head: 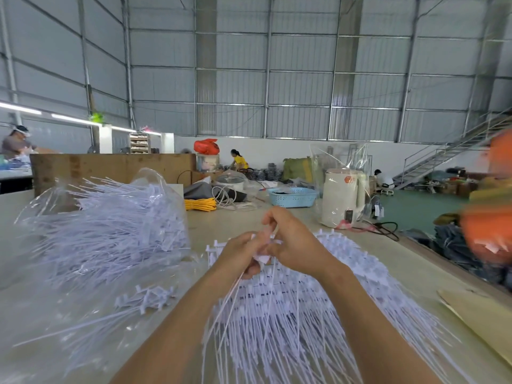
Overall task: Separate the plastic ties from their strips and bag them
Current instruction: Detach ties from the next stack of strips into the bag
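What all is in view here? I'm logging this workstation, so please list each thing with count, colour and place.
clear bag of ties: one, white ties inside, table left.
loose ties: small bunch, white, left of the arms.
tie strips: large pile, white, under the hands.
basket: one, light blue, table far side.
yellow cable: one coil, left of the basket.
kettle: one, cream, table right.
cardboard: one sheet, brown, right edge.
table: one, beige.
left hand: grips ties, fingers curled.
right hand: pinches a tie.

corrugated metal walls point(232, 87), green floor point(415, 209), metal staircase point(448, 153), lit tube lights point(72, 119)
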The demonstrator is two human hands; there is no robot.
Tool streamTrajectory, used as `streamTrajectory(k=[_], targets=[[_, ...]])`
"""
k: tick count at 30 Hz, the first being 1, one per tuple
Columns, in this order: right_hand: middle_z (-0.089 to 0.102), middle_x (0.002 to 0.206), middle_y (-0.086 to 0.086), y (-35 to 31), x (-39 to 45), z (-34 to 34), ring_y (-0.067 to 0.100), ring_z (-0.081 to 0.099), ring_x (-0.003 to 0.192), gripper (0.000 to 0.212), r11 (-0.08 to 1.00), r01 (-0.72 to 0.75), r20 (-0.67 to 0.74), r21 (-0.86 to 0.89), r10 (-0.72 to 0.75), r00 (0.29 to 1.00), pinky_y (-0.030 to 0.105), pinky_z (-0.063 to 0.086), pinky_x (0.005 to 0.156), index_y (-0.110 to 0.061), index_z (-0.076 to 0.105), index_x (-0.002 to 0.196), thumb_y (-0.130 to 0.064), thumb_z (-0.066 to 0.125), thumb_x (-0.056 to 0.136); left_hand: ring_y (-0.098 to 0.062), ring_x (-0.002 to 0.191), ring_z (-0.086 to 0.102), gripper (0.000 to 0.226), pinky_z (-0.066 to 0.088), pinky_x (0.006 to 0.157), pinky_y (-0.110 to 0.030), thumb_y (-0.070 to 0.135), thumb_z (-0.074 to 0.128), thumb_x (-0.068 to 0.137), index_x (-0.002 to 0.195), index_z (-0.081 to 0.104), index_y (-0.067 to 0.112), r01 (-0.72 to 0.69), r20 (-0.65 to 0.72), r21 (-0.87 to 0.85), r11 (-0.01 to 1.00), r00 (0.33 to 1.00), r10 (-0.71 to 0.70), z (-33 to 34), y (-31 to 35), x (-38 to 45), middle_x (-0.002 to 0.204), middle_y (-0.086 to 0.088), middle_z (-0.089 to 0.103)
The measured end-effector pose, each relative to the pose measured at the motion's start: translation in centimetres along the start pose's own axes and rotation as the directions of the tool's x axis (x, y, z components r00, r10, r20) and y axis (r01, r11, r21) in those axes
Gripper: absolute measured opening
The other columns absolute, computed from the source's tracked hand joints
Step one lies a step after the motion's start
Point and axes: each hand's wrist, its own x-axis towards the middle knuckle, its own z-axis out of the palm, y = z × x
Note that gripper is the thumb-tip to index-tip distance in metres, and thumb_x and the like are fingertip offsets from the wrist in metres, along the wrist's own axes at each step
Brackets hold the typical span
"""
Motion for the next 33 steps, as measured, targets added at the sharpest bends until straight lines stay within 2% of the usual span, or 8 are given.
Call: streamTrajectory(k=[5, 8, 11, 14, 18, 21, 26, 33], targets=[[0.051, 0.095, -0.014, 1.3, -0.3, -1.5, -0.002, 0.050, 0.079, 0.040, 0.994, -0.082, 0.079, -0.076, 0.088, 0.993, 0.016, 0.041, 0.068, -0.018, 0.055, 0.106, -0.032, 0.076, 0.075, -0.004, 0.031, 0.034, 0.018, 0.024, 0.036, -0.012, 0.019, 0.059, 0.092, 0.077, 0.060, 0.008, -0.146, -0.136, -0.037, 0.989, 0.981, 0.140, -0.2, 0.1, -0.3, 0.046, 0.004, 0.053], [0.062, 0.081, 0.000, 1.7, -0.7, -1.4, 0.010, 0.057, 0.073, 0.013, 0.994, -0.101, 0.148, -0.047, 0.107, 0.983, 0.030, 0.048, 0.071, -0.011, 0.064, 0.086, -0.024, 0.065, 0.087, -0.008, 0.034, 0.031, 0.018, 0.020, 0.039, -0.014, 0.018, 0.056, 0.094, 0.081, 0.063, 0.007, -0.143, -0.091, -0.025, 0.989, 0.986, 0.140, -0.3, -0.2, -0.4, 0.056, -0.002, 0.061], [0.063, 0.068, -0.004, 1.7, -1.0, -1.0, -0.002, 0.052, 0.054, 0.022, 0.994, -0.110, 0.174, -0.026, 0.113, 0.978, 0.015, 0.042, 0.055, -0.010, 0.067, 0.074, -0.024, 0.060, 0.090, -0.007, 0.034, 0.034, 0.023, 0.024, 0.037, -0.015, 0.024, 0.059, 0.093, 0.076, 0.065, 0.011, -0.127, -0.116, 0.054, 0.990, 0.984, 0.132, 0.2, -0.4, -0.3, 0.056, -0.002, 0.059], [0.059, 0.061, -0.005, 1.4, -1.0, -0.8, -0.001, 0.050, 0.052, 0.031, 0.995, -0.101, 0.160, -0.002, 0.100, 0.982, 0.020, 0.041, 0.059, -0.024, 0.057, 0.059, -0.021, 0.061, 0.090, -0.004, 0.033, 0.037, 0.034, 0.027, 0.036, -0.013, 0.031, 0.064, 0.089, 0.063, 0.059, 0.008, -0.154, -0.223, 0.138, 0.978, 0.958, 0.182, 0.6, -0.5, -0.1, 0.043, 0.005, 0.052], [0.063, 0.070, 0.013, 1.2, -0.9, -0.1, 0.011, 0.053, 0.059, 0.022, 0.995, -0.080, 0.142, -0.056, 0.087, 0.986, 0.028, 0.043, 0.062, 0.001, 0.064, 0.079, -0.019, 0.062, 0.089, -0.002, 0.030, 0.036, 0.045, 0.027, 0.034, -0.011, 0.032, 0.064, 0.088, 0.049, 0.052, 0.014, -0.128, -0.287, 0.138, 0.982, 0.944, 0.163, 0.8, -0.7, 0.0, 0.035, 0.007, 0.046], [0.065, 0.082, 0.019, 1.4, -0.8, 0.4, 0.028, 0.058, 0.073, 0.024, 0.992, -0.054, 0.159, -0.118, 0.072, 0.985, 0.038, 0.046, 0.069, 0.002, 0.066, 0.091, -0.022, 0.062, 0.089, -0.004, 0.029, 0.034, 0.051, 0.027, 0.034, -0.013, 0.032, 0.066, 0.088, 0.042, 0.049, 0.017, -0.082, -0.319, 0.149, 0.985, 0.939, 0.126, 0.6, -0.9, 0.1, 0.033, 0.006, 0.042], [0.067, 0.081, 0.005, 1.4, -0.9, 0.5, 0.024, 0.059, 0.077, 0.018, 0.977, -0.050, 0.193, -0.208, 0.091, 0.977, 0.034, 0.046, 0.069, -0.009, 0.070, 0.092, -0.025, 0.064, 0.087, -0.008, 0.032, 0.035, 0.050, 0.026, 0.037, -0.015, 0.026, 0.068, 0.086, 0.042, 0.047, 0.015, -0.002, -0.329, 0.206, 0.979, 0.942, 0.071, 0.4, -1.2, 0.4, 0.038, 0.000, 0.043], [0.040, 0.057, -0.013, 0.5, -0.8, 1.0, 0.018, 0.044, 0.069, 0.008, 0.936, 0.063, 0.265, -0.347, 0.033, 0.964, 0.023, 0.030, 0.052, -0.011, 0.066, 0.079, -0.013, 0.060, 0.084, -0.013, 0.030, 0.029, 0.039, 0.019, 0.034, -0.012, 0.008, 0.068, 0.074, 0.040, 0.049, 0.014, 0.197, -0.278, 0.213, 0.957, 0.951, -0.134, -0.4, -0.9, 0.6, 0.035, 0.000, 0.041]])
